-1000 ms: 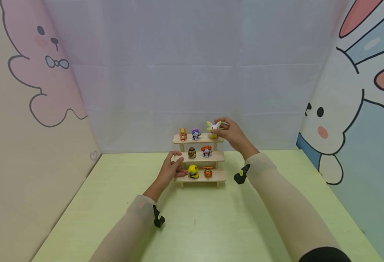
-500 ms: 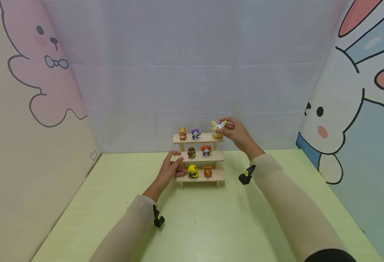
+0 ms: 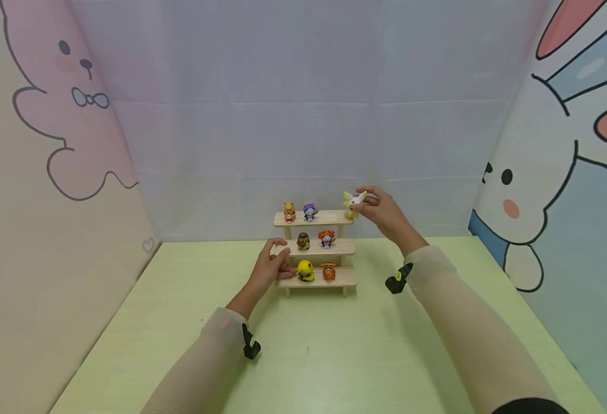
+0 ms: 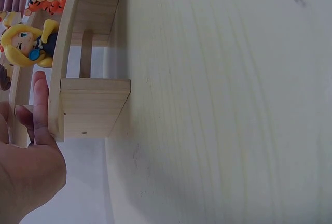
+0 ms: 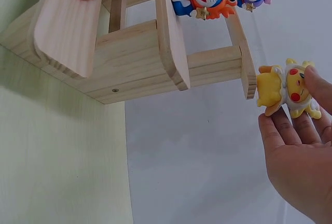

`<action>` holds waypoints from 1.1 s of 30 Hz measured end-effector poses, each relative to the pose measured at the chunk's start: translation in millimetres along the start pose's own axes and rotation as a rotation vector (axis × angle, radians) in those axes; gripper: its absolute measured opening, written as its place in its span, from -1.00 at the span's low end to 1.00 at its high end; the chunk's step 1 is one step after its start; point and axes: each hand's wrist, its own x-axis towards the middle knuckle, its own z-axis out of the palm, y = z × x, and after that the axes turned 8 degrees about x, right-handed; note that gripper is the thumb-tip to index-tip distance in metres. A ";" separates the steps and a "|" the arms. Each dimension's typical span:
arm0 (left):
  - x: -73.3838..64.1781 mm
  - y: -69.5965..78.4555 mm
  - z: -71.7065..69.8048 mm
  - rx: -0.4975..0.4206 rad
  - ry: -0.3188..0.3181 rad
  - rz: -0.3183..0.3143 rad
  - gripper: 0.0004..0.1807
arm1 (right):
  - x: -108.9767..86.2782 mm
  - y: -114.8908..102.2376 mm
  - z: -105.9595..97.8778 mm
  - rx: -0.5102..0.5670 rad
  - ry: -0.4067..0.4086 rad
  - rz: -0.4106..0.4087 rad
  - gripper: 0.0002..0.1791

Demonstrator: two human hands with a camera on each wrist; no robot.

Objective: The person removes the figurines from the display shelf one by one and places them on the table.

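Yellow, red-cheeked figurine (image 5: pixel 287 88) is pinched by right hand (image 5: pixel 302 167); left hand (image 4: pixel 33 164) grips shelf (image 3: pixel 320 252).

The left beige-sleeved arm (image 3: pixel 194 368) and the right beige-sleeved arm (image 3: pixel 484 333) were stretched forward. The person's bare left hand (image 3: pixel 268 267) was held lower, its forefinger arched above the thumb and one lower finger straightened. The person's bare right hand (image 3: pixel 383 214) was raised higher, its thumb and fingers brought together in a pinch.

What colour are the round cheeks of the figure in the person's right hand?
The cheeks are red, seen best in the right wrist view.
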 end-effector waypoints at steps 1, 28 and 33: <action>0.0 0.0 0.0 -0.001 0.000 0.000 -0.50 | -0.8 -0.4 -1.1 0.004 0.001 0.004 -0.33; -2.0 0.4 1.7 -0.011 0.020 0.005 -0.54 | -21.1 14.8 -34.7 -0.005 0.001 0.029 -0.31; -2.2 0.8 1.9 -0.003 0.032 0.001 -0.58 | -24.7 21.3 -37.9 -0.030 0.012 0.047 -0.32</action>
